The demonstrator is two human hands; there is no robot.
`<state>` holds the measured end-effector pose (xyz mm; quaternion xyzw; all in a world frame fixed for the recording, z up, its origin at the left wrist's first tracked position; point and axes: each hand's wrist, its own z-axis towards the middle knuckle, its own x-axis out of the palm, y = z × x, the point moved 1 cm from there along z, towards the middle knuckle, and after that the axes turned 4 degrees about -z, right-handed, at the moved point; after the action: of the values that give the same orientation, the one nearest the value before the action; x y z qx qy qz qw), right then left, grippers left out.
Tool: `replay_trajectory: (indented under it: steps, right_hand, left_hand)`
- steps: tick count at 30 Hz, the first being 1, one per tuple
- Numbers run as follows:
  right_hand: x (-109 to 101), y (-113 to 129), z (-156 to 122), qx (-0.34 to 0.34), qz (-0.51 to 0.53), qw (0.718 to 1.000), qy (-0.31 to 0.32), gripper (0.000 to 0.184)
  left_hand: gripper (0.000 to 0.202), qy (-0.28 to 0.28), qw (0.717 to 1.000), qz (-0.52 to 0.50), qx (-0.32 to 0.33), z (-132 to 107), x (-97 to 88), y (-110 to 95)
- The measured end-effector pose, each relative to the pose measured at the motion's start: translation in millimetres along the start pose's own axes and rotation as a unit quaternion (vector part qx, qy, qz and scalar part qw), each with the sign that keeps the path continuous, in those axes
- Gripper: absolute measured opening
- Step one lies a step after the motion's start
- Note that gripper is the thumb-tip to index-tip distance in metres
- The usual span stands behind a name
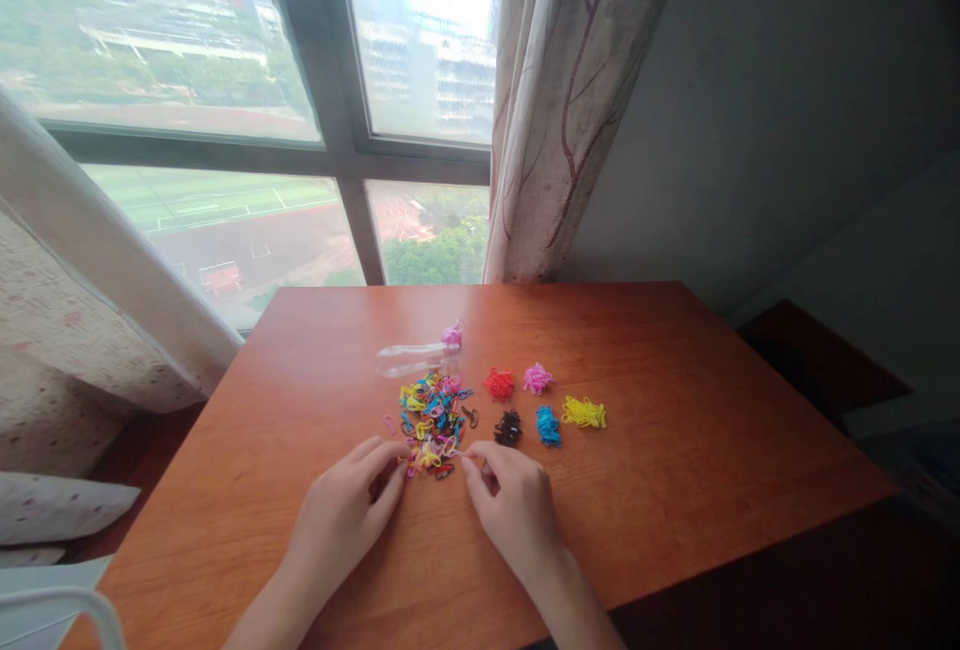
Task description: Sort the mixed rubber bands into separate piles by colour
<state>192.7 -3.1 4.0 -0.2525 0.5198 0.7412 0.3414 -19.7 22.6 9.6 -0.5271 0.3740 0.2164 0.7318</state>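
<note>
A mixed heap of small coloured rubber bands (433,415) lies on the wooden table. At the heap's near left edge, my left hand (360,495) has thumb and fingers pinched together; what it grips, if anything, is too small to make out. On the other side, my right hand (514,495) pinches a pale pink rubber band (459,453) at the heap's edge. Sorted by colour to the right are a red pile (499,383), a pink pile (538,379), a black pile (508,427), a blue pile (548,426) and a yellow pile (585,412).
Behind the heap a clear plastic bottle (412,360) lies on its side, with a pink piece (452,333) at its right end. The brown table (675,380) reaches back to a window (345,110) and curtain (570,100). A white curved frame (67,600) stands at lower left.
</note>
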Motion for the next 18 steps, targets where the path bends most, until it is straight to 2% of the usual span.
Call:
replay_trajectory:
  steps: [4,6,9,12,18]
  right_hand:
    - [-26,-22,19,0.025,-0.042,0.998,-0.043,0.022]
    - [-41,-38,32,0.043,-0.102,0.992,-0.067,0.024]
    - [-56,-57,50,0.076,-0.186,0.977,-0.069,0.021]
    - [-59,-67,62,0.107,-0.245,0.962,-0.048,0.016]
    - [-51,-69,72,0.135,-0.308,0.942,-0.015,0.016]
  left_hand:
    - [0.019,0.002,1.0,0.007,-0.002,-1,0.7,1]
    - [0.019,0.002,1.0,0.005,-0.001,-1,0.8,2]
    - [0.019,0.003,1.0,0.005,-0.001,-1,0.6,1]
    - [0.019,0.008,1.0,0.007,-0.005,0,0.2,1]
    - [0.02,0.016,1.0,0.011,-0.013,0,0.7,0]
